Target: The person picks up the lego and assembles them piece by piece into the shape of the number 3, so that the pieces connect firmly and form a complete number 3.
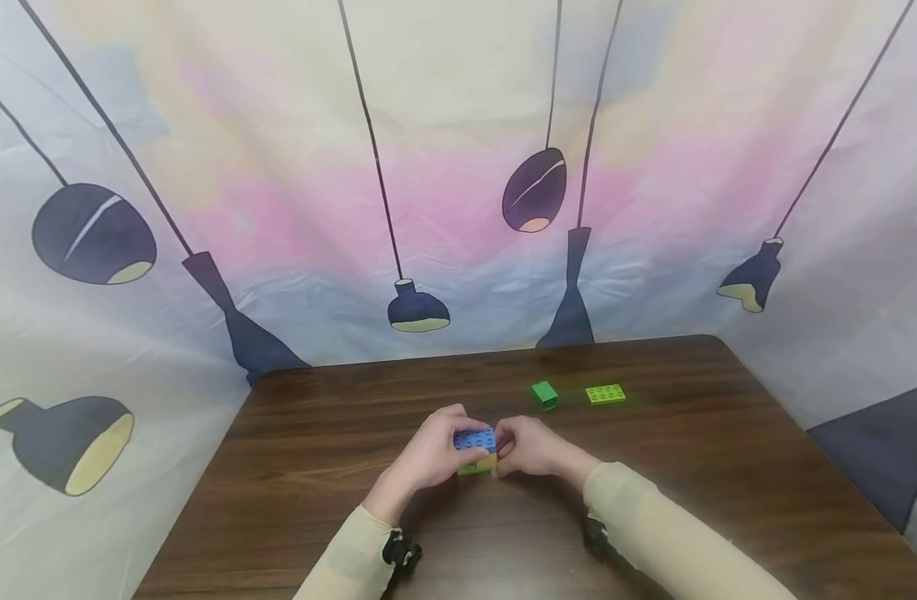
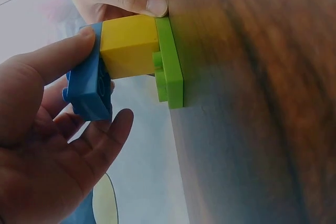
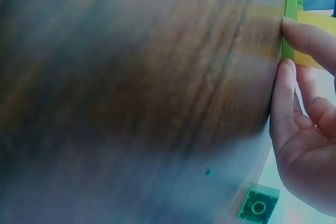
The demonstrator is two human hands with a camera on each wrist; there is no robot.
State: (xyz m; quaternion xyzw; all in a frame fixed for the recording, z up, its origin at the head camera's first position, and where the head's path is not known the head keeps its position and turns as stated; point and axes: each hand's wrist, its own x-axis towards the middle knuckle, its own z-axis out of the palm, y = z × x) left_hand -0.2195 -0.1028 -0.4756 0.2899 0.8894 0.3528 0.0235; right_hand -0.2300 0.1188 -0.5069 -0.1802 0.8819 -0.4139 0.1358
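Observation:
A small stack of toy building bricks stands on the table in front of me. At its base is a lime green plate (image 2: 170, 69), with a yellow brick (image 2: 128, 45) on it and a blue brick (image 2: 92, 85) on top. My left hand (image 1: 431, 452) holds the blue brick between thumb and fingers; part of that brick overhangs the yellow one. From the other side, my right hand (image 1: 533, 446) pinches the end of the lime green plate, thumb on its long edge and a fingertip at its corner. The fingers hide part of the stack in the head view.
Beyond my right hand a green brick (image 1: 544, 394) lies on its side. To its right is a separate lime green studded plate (image 1: 605, 393). The dark wooden table (image 1: 338, 417) reaches back to a cloth backdrop (image 1: 458, 167) printed with hanging lamps.

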